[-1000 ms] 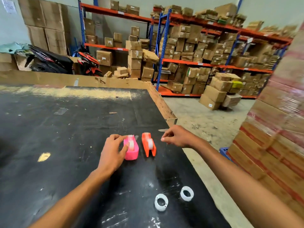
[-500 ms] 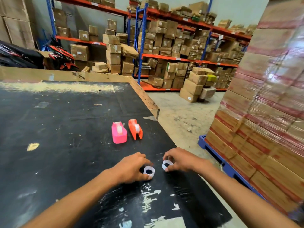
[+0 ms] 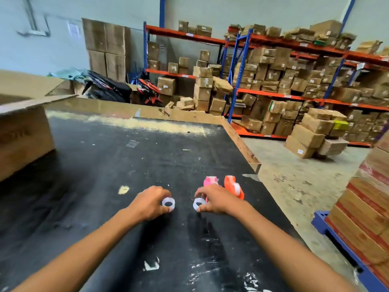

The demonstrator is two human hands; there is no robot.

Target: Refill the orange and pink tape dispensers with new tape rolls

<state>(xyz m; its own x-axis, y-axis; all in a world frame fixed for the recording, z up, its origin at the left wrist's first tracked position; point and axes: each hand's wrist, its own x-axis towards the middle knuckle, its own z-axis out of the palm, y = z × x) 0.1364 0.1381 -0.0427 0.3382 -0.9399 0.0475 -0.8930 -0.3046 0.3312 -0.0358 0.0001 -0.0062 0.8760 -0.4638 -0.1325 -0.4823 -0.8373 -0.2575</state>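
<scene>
Black, scuffed and flecked with white marks, the tabletop [image 3: 126,165] carries 2 small tape dispensers near its right edge. The pink dispenser [image 3: 210,180] stands just left of the orange dispenser [image 3: 233,186]; the 2 sit side by side, close together, and the orange one shows a pale roll in its body. Much of the pink one is hidden behind the right hand.

The left hand [image 3: 149,204] is curled, its fingers pinched around a whitish tape roll [image 3: 168,204] whose open centre faces the camera. The right hand [image 3: 216,200] is curled the same way, thumb and fingertips closed on a second tape roll [image 3: 197,204], held directly in front of the pink dispenser. The 2 rolls are near each other but apart. Whether either roll touches the tabletop cannot be told.

At the far left a large cardboard box [image 3: 23,133] with open flaps rests on the tabletop.
</scene>
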